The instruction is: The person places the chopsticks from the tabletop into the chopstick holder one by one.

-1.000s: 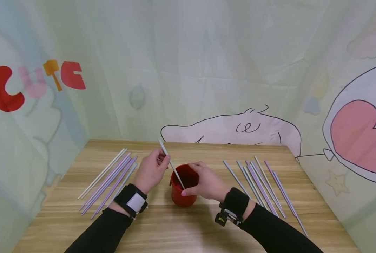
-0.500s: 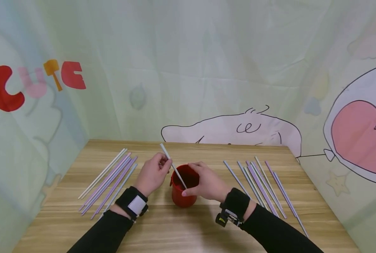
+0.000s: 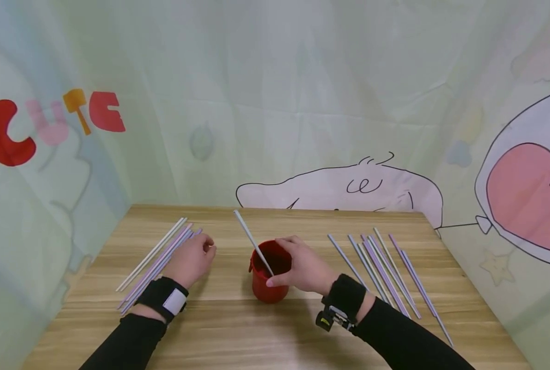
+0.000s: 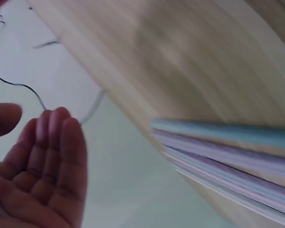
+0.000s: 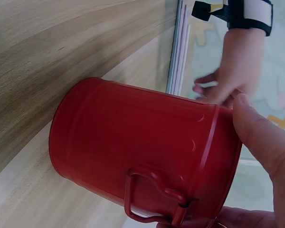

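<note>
In the head view, my right hand (image 3: pixel 304 264) grips the rim of a red bucket (image 3: pixel 269 294) standing upright at the middle of the wooden table. The thumb lies on its near side, and the fingers reach to its far side. One pale blue stick (image 3: pixel 248 232) leans out of the bucket toward the back left. My left hand (image 3: pixel 190 263) holds nothing and hovers by the left row of pastel sticks (image 3: pixel 152 253), covering part of it. The left wrist view shows that hand (image 4: pixel 42 175) with loosely bent fingers, apart from the sticks (image 4: pixel 228 130).
Another row of pastel sticks (image 3: pixel 385 277) lies fanned out on the right of the table (image 3: pixel 238 334). A printed cloth backdrop (image 3: pixel 275 128) rises behind the table. A small wire handle (image 5: pixel 128 190) sticks out from the bucket's side.
My left hand has let go of the pale blue stick, now leaning in the bucket, and has moved left to the row of sticks. The right hand stays on the bucket.
</note>
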Demonstrator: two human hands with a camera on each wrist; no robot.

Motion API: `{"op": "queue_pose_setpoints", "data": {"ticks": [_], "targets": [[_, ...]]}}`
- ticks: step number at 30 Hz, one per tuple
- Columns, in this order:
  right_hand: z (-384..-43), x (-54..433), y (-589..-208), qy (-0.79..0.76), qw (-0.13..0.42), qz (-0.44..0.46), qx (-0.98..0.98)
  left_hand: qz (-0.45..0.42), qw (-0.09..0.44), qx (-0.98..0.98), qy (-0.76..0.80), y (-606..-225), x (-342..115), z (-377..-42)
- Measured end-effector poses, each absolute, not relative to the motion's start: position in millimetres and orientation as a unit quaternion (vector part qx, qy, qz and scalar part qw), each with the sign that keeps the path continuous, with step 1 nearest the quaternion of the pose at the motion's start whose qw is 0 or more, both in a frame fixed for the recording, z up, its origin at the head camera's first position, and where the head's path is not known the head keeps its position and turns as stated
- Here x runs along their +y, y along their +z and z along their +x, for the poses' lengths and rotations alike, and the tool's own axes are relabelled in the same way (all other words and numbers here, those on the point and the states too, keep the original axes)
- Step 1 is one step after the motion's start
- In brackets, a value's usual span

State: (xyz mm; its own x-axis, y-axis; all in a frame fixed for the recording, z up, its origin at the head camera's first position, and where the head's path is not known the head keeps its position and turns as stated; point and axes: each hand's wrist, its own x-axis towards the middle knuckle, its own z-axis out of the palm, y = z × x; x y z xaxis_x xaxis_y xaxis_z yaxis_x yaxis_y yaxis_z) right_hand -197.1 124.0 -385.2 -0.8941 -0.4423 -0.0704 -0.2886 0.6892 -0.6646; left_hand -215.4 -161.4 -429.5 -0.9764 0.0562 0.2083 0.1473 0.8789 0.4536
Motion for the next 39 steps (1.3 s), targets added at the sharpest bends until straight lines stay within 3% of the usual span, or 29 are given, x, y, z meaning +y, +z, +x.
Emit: {"op": "queue_pose_setpoints", "data": {"ticks": [10, 39], "targets": [[-195, 123, -382, -0.328, 0.118, -0.2, 0.916, -0.021, 0.04, -0.987, -0.156, -457, -204, -219], [-197, 123, -384, -0.326, 0.112, -0.195, 0.918, -0.058, 0.048, -0.992, -0.105, -464, -197, -221]]}}
